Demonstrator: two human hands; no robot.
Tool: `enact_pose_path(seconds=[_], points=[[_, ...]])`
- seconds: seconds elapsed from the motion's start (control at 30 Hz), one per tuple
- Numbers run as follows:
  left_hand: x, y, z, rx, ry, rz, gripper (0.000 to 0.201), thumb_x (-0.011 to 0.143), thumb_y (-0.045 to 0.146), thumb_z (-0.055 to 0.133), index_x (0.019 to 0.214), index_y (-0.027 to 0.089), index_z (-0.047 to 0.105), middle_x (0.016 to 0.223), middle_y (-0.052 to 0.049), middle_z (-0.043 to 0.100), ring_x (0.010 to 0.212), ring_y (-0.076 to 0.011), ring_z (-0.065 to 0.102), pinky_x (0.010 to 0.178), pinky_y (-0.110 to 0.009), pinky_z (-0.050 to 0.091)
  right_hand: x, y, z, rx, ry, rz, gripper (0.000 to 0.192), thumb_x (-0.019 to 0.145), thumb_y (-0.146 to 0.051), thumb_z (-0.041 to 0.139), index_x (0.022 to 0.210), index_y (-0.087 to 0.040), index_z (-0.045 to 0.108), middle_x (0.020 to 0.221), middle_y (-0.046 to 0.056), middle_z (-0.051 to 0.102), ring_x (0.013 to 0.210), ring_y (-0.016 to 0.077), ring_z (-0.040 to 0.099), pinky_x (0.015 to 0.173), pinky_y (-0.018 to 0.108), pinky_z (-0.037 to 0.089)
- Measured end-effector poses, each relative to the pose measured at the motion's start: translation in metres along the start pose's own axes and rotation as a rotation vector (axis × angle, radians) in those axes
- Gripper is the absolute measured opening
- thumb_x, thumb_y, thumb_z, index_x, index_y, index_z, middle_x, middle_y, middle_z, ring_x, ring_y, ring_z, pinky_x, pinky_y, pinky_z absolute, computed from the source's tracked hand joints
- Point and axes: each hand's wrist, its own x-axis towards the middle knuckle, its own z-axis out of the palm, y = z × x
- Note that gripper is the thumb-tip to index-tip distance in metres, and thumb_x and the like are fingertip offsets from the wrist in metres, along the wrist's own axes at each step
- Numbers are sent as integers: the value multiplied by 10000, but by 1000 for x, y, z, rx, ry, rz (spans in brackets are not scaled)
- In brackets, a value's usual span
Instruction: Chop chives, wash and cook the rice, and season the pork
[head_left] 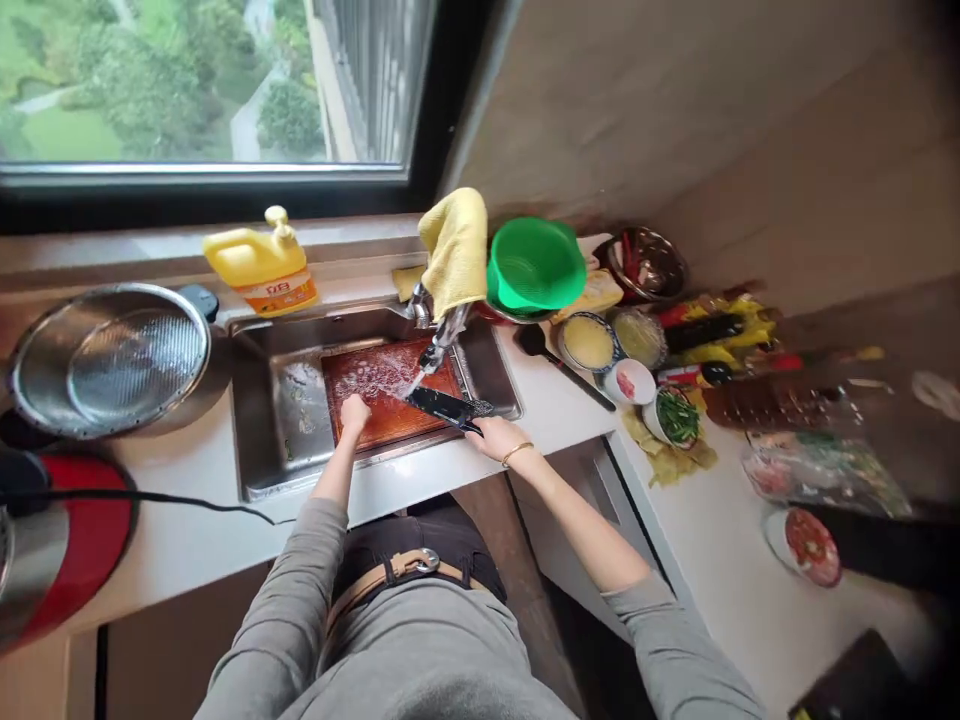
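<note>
A reddish-brown wooden cutting board (390, 390) lies in the steel sink (262, 440) under the running tap (442, 340). It is pressed by the left hand (354, 413), fingers curled together. A dark-bladed knife (448, 406) is clamped in the right hand (496, 438).

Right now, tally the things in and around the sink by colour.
Yellow: 2, the detergent bottle and the cloth on the tap.
Green: 1, the colander.
Reddish-brown: 1, the cutting board under the left hand.
Black: 1, the knife in the right hand.
Total: 5.
</note>
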Motion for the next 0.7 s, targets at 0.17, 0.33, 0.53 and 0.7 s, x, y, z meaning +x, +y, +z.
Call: enact_pose_path(seconds=[0.17, 0.33, 0.53, 0.7], points=[[-22, 50, -5, 199, -30, 122, 278, 839, 262, 628, 1040, 85, 701, 1060, -266, 714, 994, -319, 707, 741, -324, 519, -25, 21, -1, 128, 162, 118, 103, 879, -238, 639, 850, -170, 710, 849, 153, 717, 881, 313, 707, 814, 424, 525], [-73, 143, -1, 281, 113, 527, 276, 898, 179, 443, 987, 178, 705, 974, -165, 740, 989, -288, 698, 818, -343, 498, -55, 60, -7, 295, 231, 225, 123, 828, -301, 686, 770, -193, 693, 810, 105, 719, 865, 278, 700, 788, 354, 510], [-123, 268, -1, 134, 155, 923, 306, 886, 325, 541, 1134, 252, 704, 1289, -112, 672, 1358, -381, 462, 1074, -567, 365, -134, 171, -7, 477, 314, 208, 318, 756, -324, 776, 1025, -195, 667, 871, 19, 713, 786, 176, 648, 683, 229, 423], [-189, 430, 49, -126, 23, 1297, 350, 929, 303, 460, 1166, 242, 710, 1226, -39, 713, 1276, -266, 566, 1065, -372, 444, -252, 317, -8, 377, 686, 502, 103, 829, -282, 724, 909, -224, 694, 811, 19, 688, 806, 197, 626, 738, 275, 410]])
